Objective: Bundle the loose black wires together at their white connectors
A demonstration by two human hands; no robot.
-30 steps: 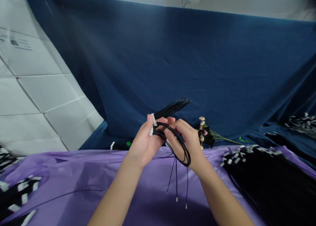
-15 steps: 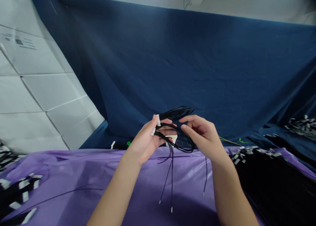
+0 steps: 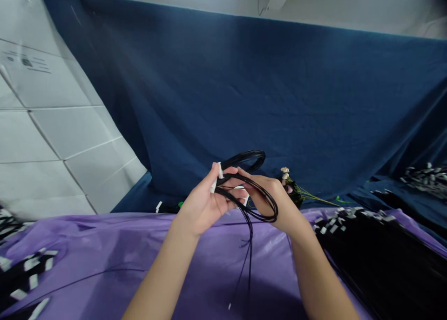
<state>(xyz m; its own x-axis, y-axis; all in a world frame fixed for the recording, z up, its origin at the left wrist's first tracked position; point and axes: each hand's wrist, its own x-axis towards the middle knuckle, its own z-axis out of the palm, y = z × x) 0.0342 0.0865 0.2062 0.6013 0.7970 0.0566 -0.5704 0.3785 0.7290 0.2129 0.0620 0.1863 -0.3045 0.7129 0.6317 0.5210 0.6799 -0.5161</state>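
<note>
My left hand (image 3: 204, 201) is closed on a looped bundle of thin black cords (image 3: 267, 201), its thumb pressing by the white bands (image 3: 213, 186) around it. One loop sticks out at the top, and a larger one curves down in front of my right hand (image 3: 270, 196). Loose cord ends dangle below, one with a pale tip (image 3: 229, 306). Behind that larger loop, the fingers of my right hand are drawn together and reach towards the left fingers. Their tips are partly hidden, so what they pinch does not show.
Purple sheeting (image 3: 167, 273) covers the surface below. White-tipped black cords lie in a big pile (image 3: 380, 259) at right and a smaller one (image 3: 21, 278) at left. Artificial flowers (image 3: 289, 185) lie beyond my right hand. White boxes (image 3: 63, 82) and a blue cloth (image 3: 261, 87) stand behind.
My right hand has moved left, in behind the large loop and close to the left fingers. The top loop has spread wider, and the flowers have come into sight.
</note>
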